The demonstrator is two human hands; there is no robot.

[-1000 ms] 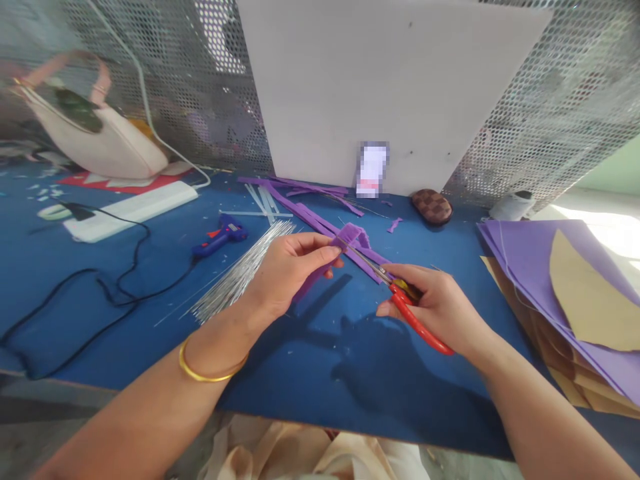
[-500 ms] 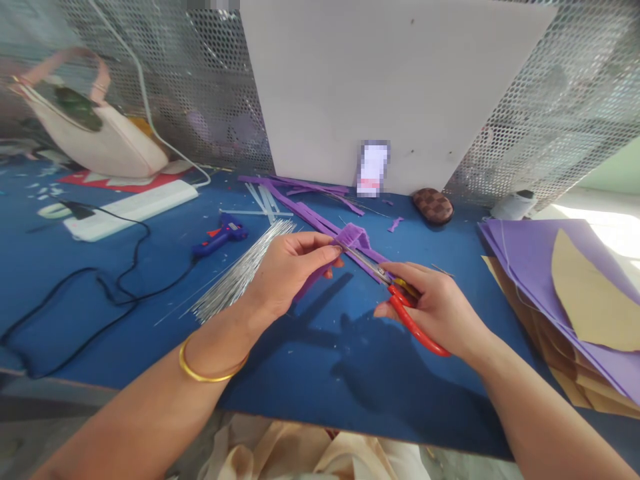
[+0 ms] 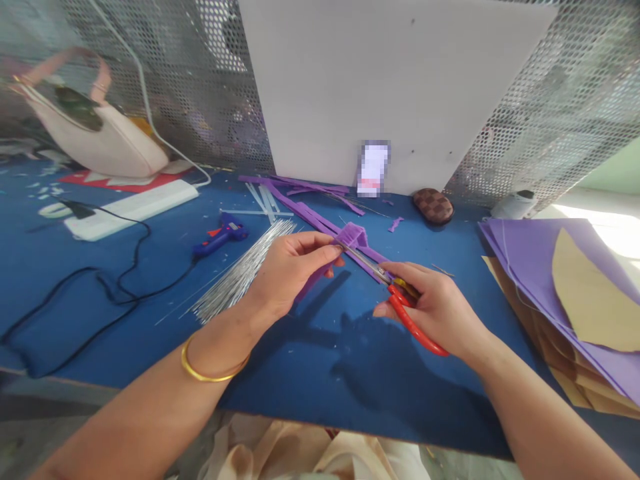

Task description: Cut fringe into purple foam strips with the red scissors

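My left hand (image 3: 293,270) pinches a purple strip (image 3: 352,235) between thumb and fingers; the strip forms a small loop above the fingertips, and part of it hangs beneath the hand. My right hand (image 3: 440,300) is closed on scissors (image 3: 413,327) with red handles and a bit of yellow. The scissor blades point left and reach the strip right at my left fingertips. Whether the blades are fully closed is hard to tell. Behind the hands, long purple strips (image 3: 305,212) lie slanting across the blue table (image 3: 310,373).
Left of my hands lie thin metal wires (image 3: 245,273), a blue glue gun (image 3: 220,237) with black cord and a white power strip (image 3: 133,210). A bag (image 3: 95,140) stands back left. Behind are a phone (image 3: 373,168) and checkered pouch (image 3: 433,206); purple sheets (image 3: 530,260) lie right.
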